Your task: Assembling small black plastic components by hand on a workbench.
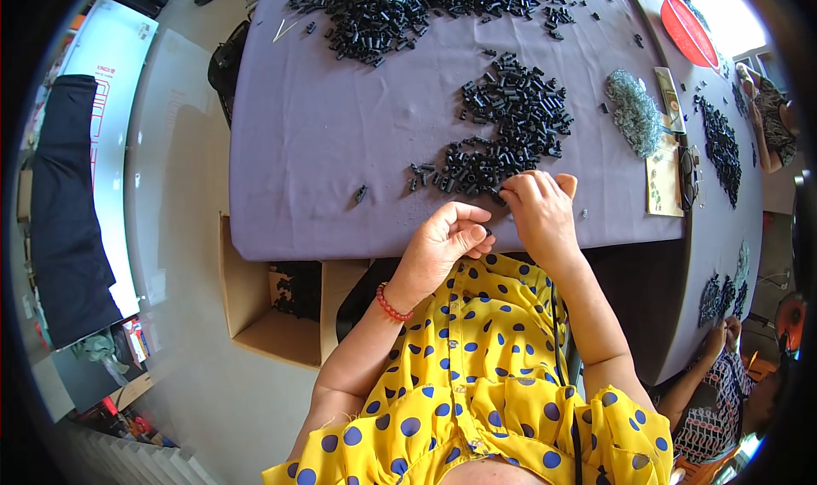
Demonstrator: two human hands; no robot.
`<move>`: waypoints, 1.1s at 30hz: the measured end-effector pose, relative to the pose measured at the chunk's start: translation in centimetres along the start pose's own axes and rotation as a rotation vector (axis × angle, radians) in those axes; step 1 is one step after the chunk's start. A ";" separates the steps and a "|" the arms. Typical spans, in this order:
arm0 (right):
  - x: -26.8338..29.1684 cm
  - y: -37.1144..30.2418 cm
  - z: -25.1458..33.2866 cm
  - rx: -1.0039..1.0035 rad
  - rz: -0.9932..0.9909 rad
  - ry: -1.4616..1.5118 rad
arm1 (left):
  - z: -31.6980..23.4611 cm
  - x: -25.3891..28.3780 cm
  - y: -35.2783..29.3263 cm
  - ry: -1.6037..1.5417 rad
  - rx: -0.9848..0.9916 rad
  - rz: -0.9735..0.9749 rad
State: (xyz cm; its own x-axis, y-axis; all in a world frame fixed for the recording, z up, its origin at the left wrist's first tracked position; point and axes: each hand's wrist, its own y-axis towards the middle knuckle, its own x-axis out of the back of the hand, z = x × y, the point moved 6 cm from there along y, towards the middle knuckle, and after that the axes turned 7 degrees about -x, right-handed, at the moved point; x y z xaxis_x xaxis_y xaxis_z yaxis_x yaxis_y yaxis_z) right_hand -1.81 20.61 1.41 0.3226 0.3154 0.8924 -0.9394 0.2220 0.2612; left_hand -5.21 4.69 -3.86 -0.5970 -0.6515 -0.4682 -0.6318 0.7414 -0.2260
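Note:
My left hand (449,240), with a red bead bracelet at the wrist, is just off the table's near edge. Its thumb and fingers are closed on a small black plastic piece (488,231), mostly hidden by them. My right hand (542,213) reaches the near edge of a pile of short black tubular plastic pieces (519,115). Thumb and forefinger are pinched together there; whatever lies between them is too small to make out. A few loose black pieces (361,194) lie to the left of the pile.
A larger heap of black pieces (374,17) covers the far side of the purple tablecloth (323,136). To the right are a clear plastic heap (634,115), eyeglasses (689,179) and a red basket (689,30). Below stands a cardboard box (272,332). Two people work at the right.

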 end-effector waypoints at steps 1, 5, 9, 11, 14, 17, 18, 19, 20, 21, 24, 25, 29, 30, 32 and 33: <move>0.5 -0.2 0.3 0.000 0.001 0.001 | 0.0 0.0 -0.1 -0.048 0.007 -0.018; 1.5 -1.3 0.1 -0.216 0.099 0.567 | -0.3 0.0 -0.2 -0.084 -0.024 -0.039; 0.3 -2.5 0.0 -0.312 0.237 0.947 | -0.5 -0.3 -0.5 -0.150 -0.065 -0.077; -0.7 -3.1 -0.2 -0.581 0.290 1.316 | -0.6 -0.4 -0.6 -0.165 -0.070 -0.085; -0.8 -3.2 0.0 -0.535 0.295 1.386 | -0.7 -0.5 -0.7 -0.180 -0.078 -0.076; -0.7 -3.2 -0.2 -0.411 0.290 1.213 | -1.0 -0.6 -0.8 -0.156 -0.104 -0.062; -0.7 -3.2 -0.1 -0.411 0.290 1.214 | -1.3 -0.6 -0.9 -0.120 -0.136 -0.085; -0.7 -3.2 0.0 -0.432 0.281 1.244 | -1.5 -0.6 -0.9 -0.086 -0.168 -0.106; -0.7 -3.2 0.0 -0.453 0.271 1.275 | -1.5 -0.7 -0.9 -0.086 -0.167 -0.105; -0.8 -3.3 0.1 -0.454 0.270 1.274 | -1.7 -0.7 -1.0 -0.049 -0.190 -0.107; -1.1 -3.7 -0.1 -0.566 0.235 1.419 | -2.0 -0.8 -1.1 0.003 -0.220 -0.109; -1.0 -3.6 -0.1 -0.545 0.226 1.405 | -2.0 -0.9 -1.1 0.017 -0.227 -0.109; -1.1 -3.6 -0.3 -0.506 0.212 1.337 | -1.8 -0.9 -1.2 0.022 -0.219 -0.108; -1.0 -3.6 -0.2 -0.506 0.212 1.337 | -1.7 -0.9 -1.2 0.033 -0.226 -0.103; -0.7 -3.4 0.1 -0.474 0.239 1.331 | -1.7 -0.9 -1.2 0.044 -0.233 -0.098; -0.7 -3.4 0.2 -0.474 0.240 1.332 | -1.6 -0.9 -1.1 0.044 -0.234 -0.096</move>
State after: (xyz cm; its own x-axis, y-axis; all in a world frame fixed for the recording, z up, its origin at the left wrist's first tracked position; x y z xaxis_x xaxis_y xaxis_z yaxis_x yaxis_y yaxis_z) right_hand 1.11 19.51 -0.02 0.2802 0.9437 -0.1757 -0.9446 0.2385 -0.2254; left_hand -4.75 4.16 -1.80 -0.5462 -0.7272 -0.4156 -0.7810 0.6215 -0.0611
